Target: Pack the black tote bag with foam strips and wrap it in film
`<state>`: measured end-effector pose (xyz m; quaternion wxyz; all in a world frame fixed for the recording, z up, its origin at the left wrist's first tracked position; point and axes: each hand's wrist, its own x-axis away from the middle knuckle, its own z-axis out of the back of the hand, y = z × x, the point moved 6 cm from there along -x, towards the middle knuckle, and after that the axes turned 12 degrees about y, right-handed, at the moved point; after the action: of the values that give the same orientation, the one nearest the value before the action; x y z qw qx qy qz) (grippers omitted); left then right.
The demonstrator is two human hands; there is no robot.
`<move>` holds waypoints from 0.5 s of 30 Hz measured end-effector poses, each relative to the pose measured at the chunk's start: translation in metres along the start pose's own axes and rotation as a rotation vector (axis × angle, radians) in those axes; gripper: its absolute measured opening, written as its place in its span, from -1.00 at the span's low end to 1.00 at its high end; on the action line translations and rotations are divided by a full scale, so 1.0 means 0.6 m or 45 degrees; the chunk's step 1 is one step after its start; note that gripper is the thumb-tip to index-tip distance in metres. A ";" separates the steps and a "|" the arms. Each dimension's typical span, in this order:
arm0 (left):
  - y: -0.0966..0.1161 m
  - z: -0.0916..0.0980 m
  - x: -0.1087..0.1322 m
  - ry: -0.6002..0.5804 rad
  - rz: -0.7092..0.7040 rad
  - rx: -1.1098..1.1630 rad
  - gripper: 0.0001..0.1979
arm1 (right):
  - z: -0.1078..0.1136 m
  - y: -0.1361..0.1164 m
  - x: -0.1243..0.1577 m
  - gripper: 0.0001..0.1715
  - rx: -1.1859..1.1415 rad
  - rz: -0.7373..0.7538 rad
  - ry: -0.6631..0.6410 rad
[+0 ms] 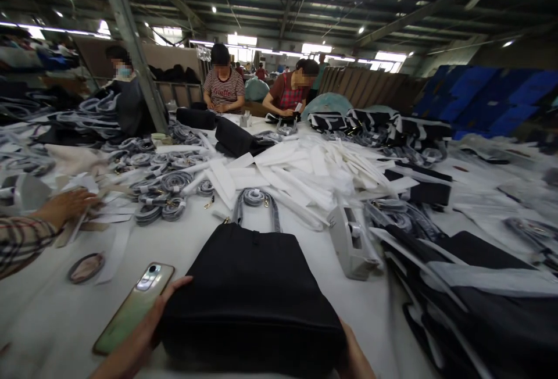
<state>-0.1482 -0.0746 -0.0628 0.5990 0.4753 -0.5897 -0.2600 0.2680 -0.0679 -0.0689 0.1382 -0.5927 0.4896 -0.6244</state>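
Our left hand (pixel 153 319) and right hand (pixel 352 344), both partly hidden, grip the bag (pixel 253 286); we can't see inside it.

Your single head-worn camera looks forward and down across the counter (pixel 47 315), the black bag (pixel 257 297) close at bottom centre, the roof (pixel 257 1) far above.

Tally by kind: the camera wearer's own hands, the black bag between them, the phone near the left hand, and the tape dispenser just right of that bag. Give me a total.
Own hands, left hand and right hand: 2
Black bag: 1
Phone: 1
Tape dispenser: 1
Total: 5
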 end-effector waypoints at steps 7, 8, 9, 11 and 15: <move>0.054 -0.067 -0.098 -0.225 0.248 0.403 -0.19 | -0.055 -0.060 -0.038 -0.03 -0.033 -0.232 -0.283; 0.059 -0.082 -0.119 -0.256 0.281 0.337 -0.21 | -0.072 -0.069 -0.046 -0.01 -0.023 -0.258 -0.338; 0.065 -0.095 -0.140 -0.265 0.298 0.253 -0.25 | -0.087 -0.076 -0.055 0.00 0.009 -0.276 -0.385; 0.076 -0.116 -0.183 -0.230 0.292 0.104 -0.37 | -0.115 -0.082 -0.075 -0.04 0.134 -0.292 -0.465; 0.082 -0.127 -0.247 -0.048 0.221 -0.008 -0.44 | -0.138 -0.083 -0.128 -0.32 0.475 -0.090 -0.415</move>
<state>-0.1128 0.0952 -0.0765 0.6095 0.4155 -0.6390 -0.2181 0.2357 0.0511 -0.0616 0.3004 -0.6667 0.3161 -0.6044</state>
